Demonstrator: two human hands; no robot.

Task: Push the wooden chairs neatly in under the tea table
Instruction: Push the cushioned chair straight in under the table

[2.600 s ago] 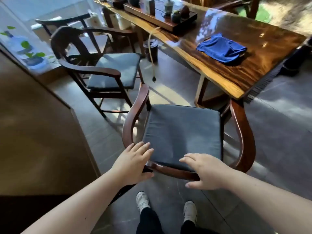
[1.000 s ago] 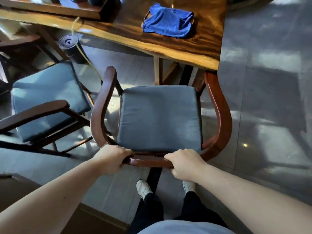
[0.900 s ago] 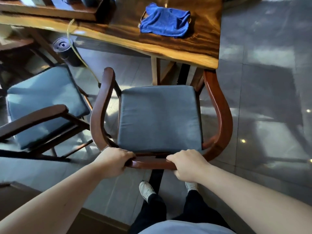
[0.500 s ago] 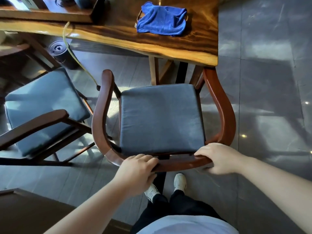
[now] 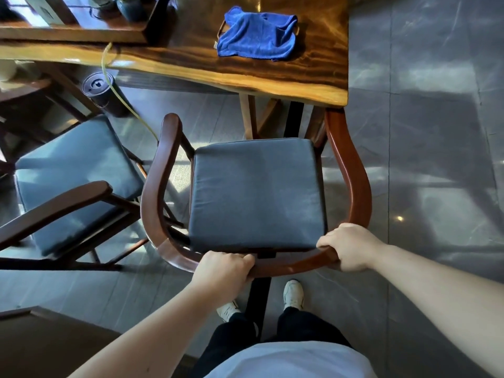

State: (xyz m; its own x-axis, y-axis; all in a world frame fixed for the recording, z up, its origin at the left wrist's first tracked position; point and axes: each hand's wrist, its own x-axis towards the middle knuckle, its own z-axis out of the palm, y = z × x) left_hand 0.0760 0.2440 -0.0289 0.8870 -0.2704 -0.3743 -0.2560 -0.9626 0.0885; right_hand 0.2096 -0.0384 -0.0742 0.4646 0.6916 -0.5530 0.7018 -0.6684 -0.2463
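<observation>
A wooden armchair (image 5: 354,175) with a curved back rail and a dark blue-grey cushion (image 5: 256,192) stands in front of me, facing the tea table (image 5: 313,75). Its right arm tip touches or slips just under the table's near edge; the left arm tip stops short of it. My left hand (image 5: 222,271) grips the back rail left of centre. My right hand (image 5: 347,246) grips the rail at its right bend. A second wooden chair (image 5: 58,199) with the same cushion stands to the left, turned at an angle, away from the table.
A blue cloth (image 5: 255,36) lies on the tabletop, and a wooden tea tray (image 5: 81,31) with pots sits at the top left. A black cylinder (image 5: 102,92) with a yellow hose stands on the floor under the table. Table legs (image 5: 249,115) rise ahead of the seat. Grey tiled floor lies to the right.
Both hands have slid to the right along the back rail since a second ago. The chair has turned slightly, and its right arm now meets the table edge.
</observation>
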